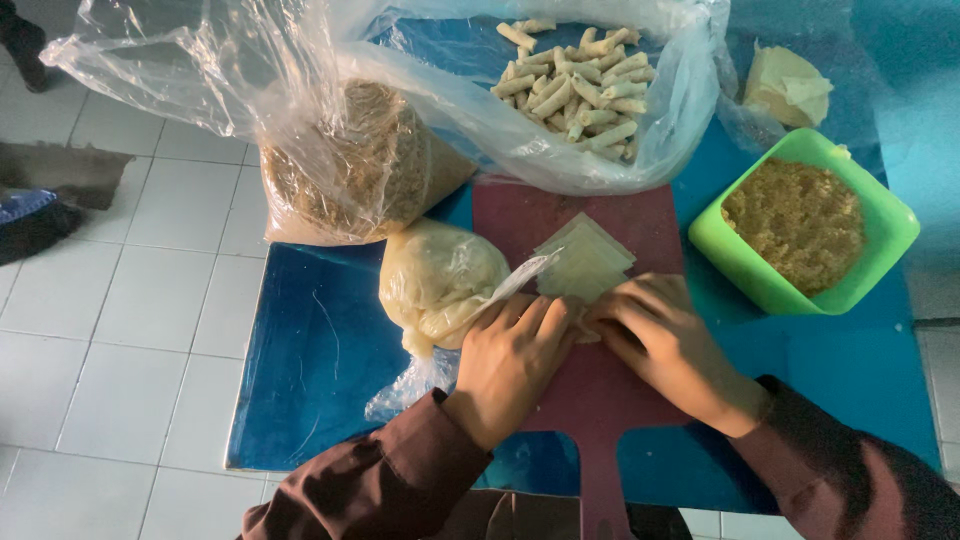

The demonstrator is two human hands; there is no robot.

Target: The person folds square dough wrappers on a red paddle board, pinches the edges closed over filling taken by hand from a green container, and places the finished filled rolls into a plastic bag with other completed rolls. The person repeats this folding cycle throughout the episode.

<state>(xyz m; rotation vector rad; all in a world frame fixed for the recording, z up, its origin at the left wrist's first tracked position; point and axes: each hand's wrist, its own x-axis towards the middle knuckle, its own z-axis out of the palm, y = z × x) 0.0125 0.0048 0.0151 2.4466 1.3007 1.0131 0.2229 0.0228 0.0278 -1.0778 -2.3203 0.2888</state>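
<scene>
My fingers [560,315] were curled down and drawn close together, pinching the near edge of a thin, pale square pastry sheet [585,262] that lay on the dark red plastic cutting board [600,385]. My left hand [510,365] came in palm down with the knuckles raised, and my right hand [665,345] mirrored it, fingertips of both meeting over the sheet's near edge; whatever lay under them was hidden. Both wrists wore dark maroon sleeves [380,485]. The board rested on a glossy blue table [320,350]. Just beside my left hand sat a lumpy clear plastic bag of pale yellow dough-like wrappers [440,280]. Behind it stood a larger clear bag packed with coarse brown crumbly filling [355,170]. A wide open plastic bag at the far edge held a heap of small, pale, finished rolls [580,90]. To my right, a bright green square plastic bowl [880,215] was filled with grainy tan filling [795,225].
</scene>
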